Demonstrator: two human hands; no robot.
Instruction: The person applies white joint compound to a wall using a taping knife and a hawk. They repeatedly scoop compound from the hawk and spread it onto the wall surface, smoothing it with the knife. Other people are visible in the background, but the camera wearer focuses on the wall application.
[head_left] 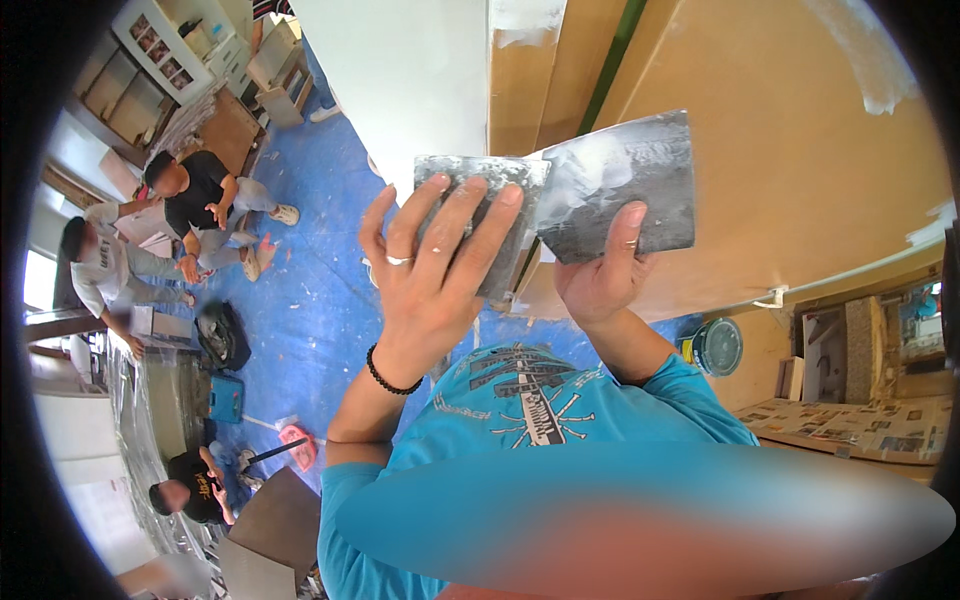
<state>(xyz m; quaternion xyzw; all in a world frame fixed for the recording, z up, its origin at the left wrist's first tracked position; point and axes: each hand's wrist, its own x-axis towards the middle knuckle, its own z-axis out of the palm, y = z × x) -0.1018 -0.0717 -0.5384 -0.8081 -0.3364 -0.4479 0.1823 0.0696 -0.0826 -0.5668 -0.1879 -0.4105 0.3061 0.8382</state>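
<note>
My left hand [430,290], with a ring and a dark bead bracelet, grips a grey flat putty spreader [524,215]; its fingers lie across the spreader's face. In my right hand [598,290] is a second, larger dark spreader [590,205], with the thumb pressed on its face and the other fingers hidden behind. White putty is smeared over both. Their inner edges meet or overlap in front of my chest; I cannot tell which. Just beyond them stand a white panel [410,70] and a tan board wall [780,150] with white putty patches.
A lidded bucket [718,347] stands at right, near a newspaper-covered surface [850,430]. Blue sheeting [310,210] covers the floor. Several people are at left, among them one in black [195,195]. A black bag [222,335] and blue case [226,397] lie there.
</note>
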